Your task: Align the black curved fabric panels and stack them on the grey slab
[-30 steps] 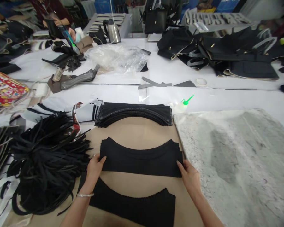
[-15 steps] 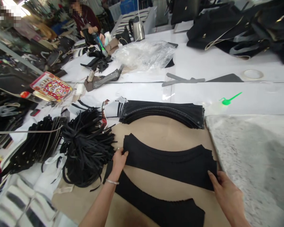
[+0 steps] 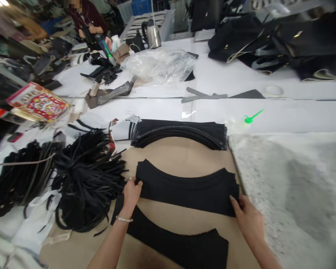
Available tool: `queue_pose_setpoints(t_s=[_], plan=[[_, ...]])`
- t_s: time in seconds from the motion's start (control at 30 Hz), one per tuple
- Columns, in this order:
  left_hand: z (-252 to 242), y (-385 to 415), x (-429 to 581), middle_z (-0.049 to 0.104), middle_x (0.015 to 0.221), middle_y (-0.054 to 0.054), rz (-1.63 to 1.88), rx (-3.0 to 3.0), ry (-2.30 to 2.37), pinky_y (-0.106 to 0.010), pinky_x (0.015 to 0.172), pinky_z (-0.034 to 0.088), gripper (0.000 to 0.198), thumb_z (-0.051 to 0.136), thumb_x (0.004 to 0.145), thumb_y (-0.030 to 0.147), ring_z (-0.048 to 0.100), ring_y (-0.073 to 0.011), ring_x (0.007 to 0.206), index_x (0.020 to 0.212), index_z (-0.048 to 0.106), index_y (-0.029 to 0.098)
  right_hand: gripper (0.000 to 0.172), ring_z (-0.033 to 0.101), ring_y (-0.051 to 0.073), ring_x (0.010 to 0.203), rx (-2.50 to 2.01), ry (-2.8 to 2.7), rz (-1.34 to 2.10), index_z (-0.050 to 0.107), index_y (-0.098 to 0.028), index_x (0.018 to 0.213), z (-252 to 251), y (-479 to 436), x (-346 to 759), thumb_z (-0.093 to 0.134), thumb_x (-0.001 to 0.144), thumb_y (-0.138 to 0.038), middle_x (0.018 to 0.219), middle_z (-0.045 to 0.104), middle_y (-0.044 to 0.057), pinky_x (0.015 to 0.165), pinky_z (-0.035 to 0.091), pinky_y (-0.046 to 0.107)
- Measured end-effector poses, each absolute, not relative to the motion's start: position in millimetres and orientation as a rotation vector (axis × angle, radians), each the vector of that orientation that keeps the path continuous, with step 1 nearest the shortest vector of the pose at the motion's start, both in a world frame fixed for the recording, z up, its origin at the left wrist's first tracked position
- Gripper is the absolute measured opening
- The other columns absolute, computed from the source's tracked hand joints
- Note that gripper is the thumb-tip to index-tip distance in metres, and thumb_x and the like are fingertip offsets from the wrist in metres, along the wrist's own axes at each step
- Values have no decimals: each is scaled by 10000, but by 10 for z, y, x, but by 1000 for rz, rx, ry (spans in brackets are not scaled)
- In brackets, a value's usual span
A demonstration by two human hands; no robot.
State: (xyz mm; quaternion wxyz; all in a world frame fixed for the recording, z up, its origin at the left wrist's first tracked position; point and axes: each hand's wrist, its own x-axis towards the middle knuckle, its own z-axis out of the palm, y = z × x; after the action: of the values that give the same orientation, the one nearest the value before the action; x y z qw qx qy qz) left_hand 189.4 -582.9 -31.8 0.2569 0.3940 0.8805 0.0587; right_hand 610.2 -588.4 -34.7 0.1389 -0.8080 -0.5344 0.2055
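A black curved fabric panel (image 3: 182,192) is stretched between my two hands over the tan board (image 3: 123,250). My left hand (image 3: 132,192) pinches its left end, thumb on top. At its right end my right hand (image 3: 248,215) grips the edge between thumb and fingers. Closer to me lies a second black curved piece (image 3: 179,244), partly behind my left wrist. Beyond the held panel sits a stack of black curved pieces (image 3: 182,130). How many layers I hold is hard to make out.
Bundled black strips (image 3: 86,179) lie to the left. On the right is a grey-white mottled slab (image 3: 291,186). Farther back are a green-tipped bottle (image 3: 250,117), crumpled clear plastic (image 3: 162,65), a kettle (image 3: 152,34), black bags (image 3: 291,41) and a person (image 3: 86,18) holding something dark.
The view has shifted slightly to the right, so things appear farther left. Both hands keep their grip on the black panel, which stays in nearly the same place on the board.
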Motion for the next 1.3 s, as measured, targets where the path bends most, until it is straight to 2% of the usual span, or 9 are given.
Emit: queue_pose_setpoints(t_s=[0.13,0.23,0.53,0.67,0.77,0.87,1.0,1.2,1.3], plan=[[-346,-5799,1901,683,1115,-224,57,1069,2383,-405,865,464,386,474,872,314,627,-378,1087,1157,617,96,361,533,218,573,-2276,-1558,603,413,-255,752,-332,-5907,6082,345,851,-596,611,514,0,562,323,314],[-386,-5777,1887,659,1166,-251,12,1080,2386,-419,889,461,453,474,867,327,607,-392,1125,1213,595,60,324,556,218,615,-2275,-1547,584,427,-253,777,-343,-5923,6101,354,878,-553,640,530,1,574,324,307],[-407,-5793,1886,692,1019,-203,-7,1085,2452,-414,787,489,451,512,836,374,648,-372,989,1173,609,90,277,585,228,646,-2269,-1530,581,484,-245,857,-378,-5942,6111,376,909,-495,693,578,20,576,344,306],[-306,-5905,2069,590,1152,-231,179,1290,2718,-461,824,466,582,503,852,403,558,-391,1086,1321,465,61,263,587,234,643,-2281,-1544,548,488,-239,870,-400,-5944,6116,382,918,-475,702,580,26,578,349,312],[-298,-5987,2238,529,1206,-191,466,1772,2654,-474,884,448,482,456,901,371,513,-355,1112,1313,485,123,247,592,235,640,-2281,-1554,517,487,-229,911,-396,-5954,6103,393,927,-457,715,583,27,582,368,317],[-391,-6039,2361,525,1161,-148,513,2057,2276,-460,932,444,457,497,903,422,506,-313,1089,1272,525,153,276,608,232,666,-2269,-1567,480,464,-204,1076,-369,-5967,6064,401,943,-437,813,613,44,591,401,321],[-515,-6076,2415,510,1143,-141,431,2037,2204,-468,878,470,492,546,871,497,500,-319,1050,1233,558,166,360,634,238,807,-2252,-1623,429,384,-173,1255,-316,-5975,5996,400,968,-389,1050,618,110,634,443,326],[-456,-6088,2436,519,1145,-144,412,2047,2216,-457,849,477,468,510,897,482,502,-315,1059,1236,560,164,291,589,208,685,-2354,-1715,323,515,-189,1175,-177,-6022,5898,377,984,-360,1165,539,131,509,383,324],[-394,-6103,2474,521,1153,-147,360,2041,2222,-450,857,472,463,504,903,468,495,-312,1076,1247,552,161,317,599,242,817,-2321,-1763,232,530,-197,1205,-108,-6094,5871,344,992,-340,1227,511,137,551,420,339]])
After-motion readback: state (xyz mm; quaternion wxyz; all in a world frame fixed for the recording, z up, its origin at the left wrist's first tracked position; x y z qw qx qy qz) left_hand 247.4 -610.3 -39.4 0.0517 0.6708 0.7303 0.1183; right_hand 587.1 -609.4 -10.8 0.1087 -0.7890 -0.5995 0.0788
